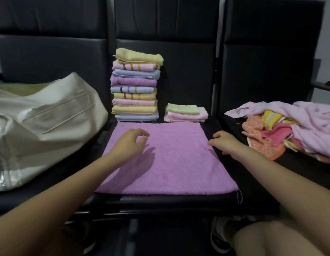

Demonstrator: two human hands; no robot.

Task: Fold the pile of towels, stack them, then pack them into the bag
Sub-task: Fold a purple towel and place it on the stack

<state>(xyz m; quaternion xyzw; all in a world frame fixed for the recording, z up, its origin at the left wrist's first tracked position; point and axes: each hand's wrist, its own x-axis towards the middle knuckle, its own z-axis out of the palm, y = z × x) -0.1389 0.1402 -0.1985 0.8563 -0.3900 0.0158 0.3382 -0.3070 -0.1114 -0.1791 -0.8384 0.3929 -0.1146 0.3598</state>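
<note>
Towels were the whole job, and the one in hand was a purple towel point(169, 156), spread flat and square on the middle black seat point(179, 202), its near edge at the seat's front lip. I had my left hand point(128, 145) hovering low over its left part, fingers loosely curled and pinching nothing, casting a shadow on the cloth. My right hand point(224, 142) sat at the towel's right edge, fingers bent down toward the hem; I could not tell whether they had actually caught the fabric.

Just behind the towel stood the tall stack point(135, 87) of folded towels, against the seat back, and beside it a short stack point(185, 112) topped by a green one. The unfolded pile point(289, 126) lay on the seat to the right, and the cream bag point(42, 126) slumped on the seat to the left.

My worries from there: the tall stack looked slightly uneven, its top yellow towel overhanging, so a fold swept too far back could nudge it and topple it. If only the right edge were lifted while the left hand stayed off the cloth, the towel could drag sideways and fold crooked. A loose thread point(239, 195) hung at the near right corner and could snag on the seat edge.
</note>
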